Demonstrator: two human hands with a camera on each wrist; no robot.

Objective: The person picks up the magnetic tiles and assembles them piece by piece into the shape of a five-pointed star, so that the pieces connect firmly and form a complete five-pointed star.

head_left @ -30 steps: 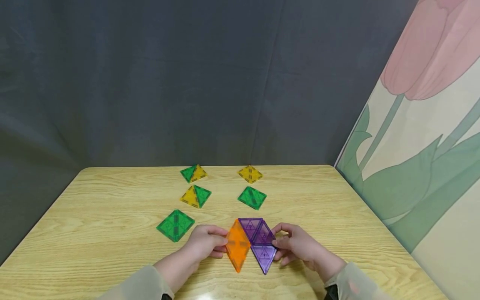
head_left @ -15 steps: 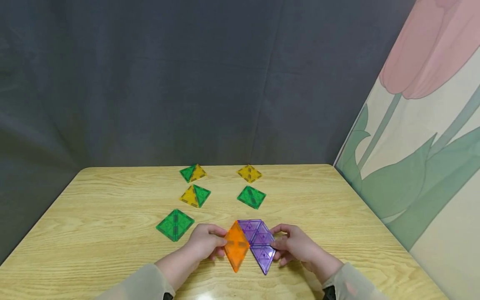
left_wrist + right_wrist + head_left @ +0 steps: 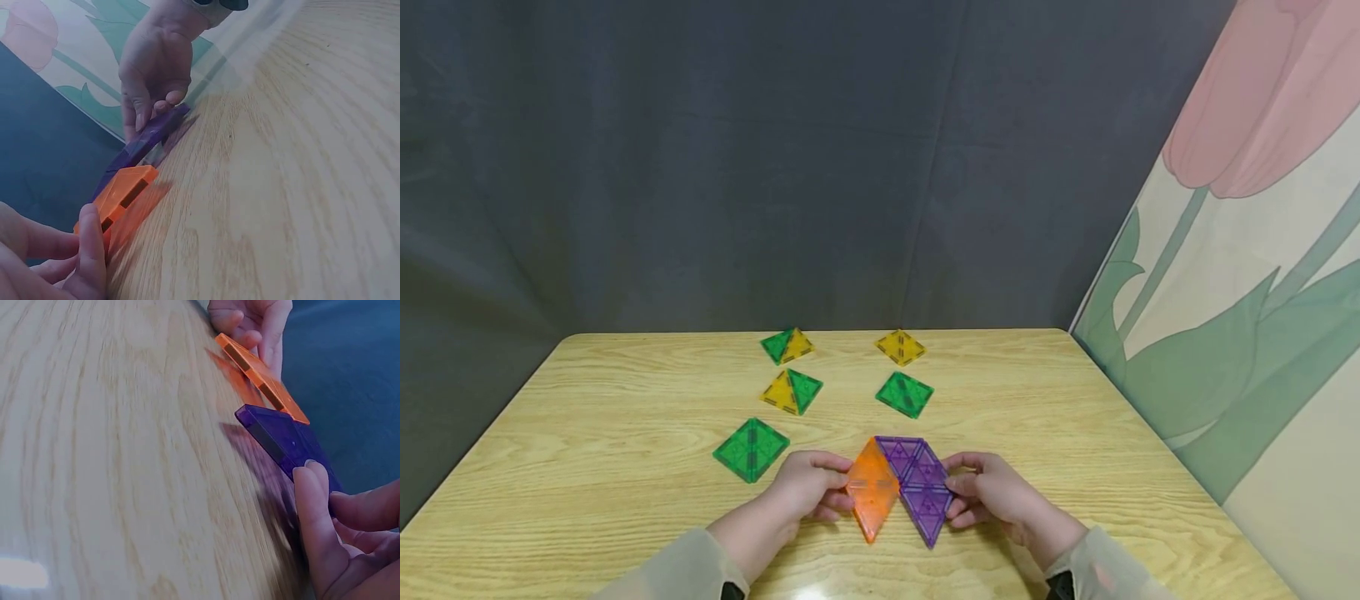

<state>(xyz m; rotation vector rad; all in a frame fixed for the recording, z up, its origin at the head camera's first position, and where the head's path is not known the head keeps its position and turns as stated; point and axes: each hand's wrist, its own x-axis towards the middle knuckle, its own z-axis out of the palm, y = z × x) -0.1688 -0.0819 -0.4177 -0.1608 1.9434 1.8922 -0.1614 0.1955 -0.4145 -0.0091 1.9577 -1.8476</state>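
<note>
Orange diamond [image 3: 872,492] has edged left, lower tip [image 3: 870,536] clear of purple tiles [image 3: 925,473].

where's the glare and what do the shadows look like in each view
Head: a small white glare spot on the table at the bottom edge; left wrist: dimmer, with an orange-tinted shadow beside the orange tiles; right wrist: a bright glare patch lower left, a dark purplish shadow beside the purple tiles.

A translucent orange rhombus [image 3: 872,493] of two joined triangles tilts with its near tip lifted off the desk [image 3: 625,433], its far right edge meeting three translucent purple triangular tiles [image 3: 924,475] that fan edge to edge, the nearest parted from the rhombus by a V-shaped gap.
</note>
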